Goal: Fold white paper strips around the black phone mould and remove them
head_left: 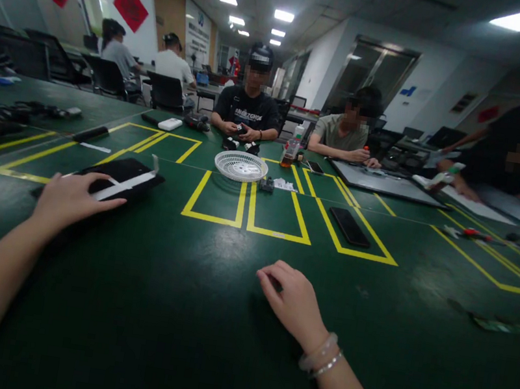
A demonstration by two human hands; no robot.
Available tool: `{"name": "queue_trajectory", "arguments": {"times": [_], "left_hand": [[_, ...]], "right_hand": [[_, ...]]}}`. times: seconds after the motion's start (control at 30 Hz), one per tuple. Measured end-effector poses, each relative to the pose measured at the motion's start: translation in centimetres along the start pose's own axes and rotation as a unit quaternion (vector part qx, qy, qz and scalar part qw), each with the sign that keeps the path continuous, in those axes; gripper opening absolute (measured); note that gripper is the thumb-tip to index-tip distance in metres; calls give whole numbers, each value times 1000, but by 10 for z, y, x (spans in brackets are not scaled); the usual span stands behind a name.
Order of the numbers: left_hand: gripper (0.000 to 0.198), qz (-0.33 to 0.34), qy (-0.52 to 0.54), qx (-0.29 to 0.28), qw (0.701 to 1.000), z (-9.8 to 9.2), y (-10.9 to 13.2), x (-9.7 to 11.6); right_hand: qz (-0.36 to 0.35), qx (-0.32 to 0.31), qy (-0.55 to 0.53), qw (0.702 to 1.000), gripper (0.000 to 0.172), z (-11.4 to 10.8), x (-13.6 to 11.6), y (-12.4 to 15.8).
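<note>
My left hand [73,196] rests over the near left end of a flat black object [132,172], whose exact kind I cannot make out. Its thumb and index finger lie on either side of a white strip [129,185] running along the top; the other fingers are partly hidden. The strip's far end bends upward. My right hand [295,300] is low over the bare green table [201,317], fingers curled and thumb close to the index finger. Nothing shows in it. Two bracelets [322,355] circle that wrist.
A white round basket [241,165] stands mid-table among yellow tape outlines. A black phone [349,227] lies to its right, and a bottle [290,150] stands farther back. Cables [21,111] lie at left, a green circuit board [500,325] at right. Several people sit around.
</note>
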State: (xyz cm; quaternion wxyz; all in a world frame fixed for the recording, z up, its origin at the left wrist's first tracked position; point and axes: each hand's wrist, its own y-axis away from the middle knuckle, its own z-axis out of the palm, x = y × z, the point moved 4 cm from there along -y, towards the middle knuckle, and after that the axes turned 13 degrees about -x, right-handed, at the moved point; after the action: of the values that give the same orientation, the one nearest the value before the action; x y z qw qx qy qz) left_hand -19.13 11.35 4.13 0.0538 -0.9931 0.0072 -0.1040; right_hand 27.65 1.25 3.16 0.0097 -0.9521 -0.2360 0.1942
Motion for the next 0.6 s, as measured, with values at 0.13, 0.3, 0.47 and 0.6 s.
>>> {"name": "queue_trajectory", "arguments": {"times": [0.13,0.3,0.47,0.6], "left_hand": [[64,-15,54,165,985,-5,7,-58],[72,-160,40,146,975,-4,22,-89],[94,-294,-16,-68,953,-9,29,-78],[89,-153,23,-109,982,-23,31,-38]], "right_hand": [[15,-8,18,1000,35,2,1,1],[29,-25,37,999,39,3,0,1],[32,-32,42,998,39,4,1,1],[31,-29,45,998,38,4,2,1]]}}
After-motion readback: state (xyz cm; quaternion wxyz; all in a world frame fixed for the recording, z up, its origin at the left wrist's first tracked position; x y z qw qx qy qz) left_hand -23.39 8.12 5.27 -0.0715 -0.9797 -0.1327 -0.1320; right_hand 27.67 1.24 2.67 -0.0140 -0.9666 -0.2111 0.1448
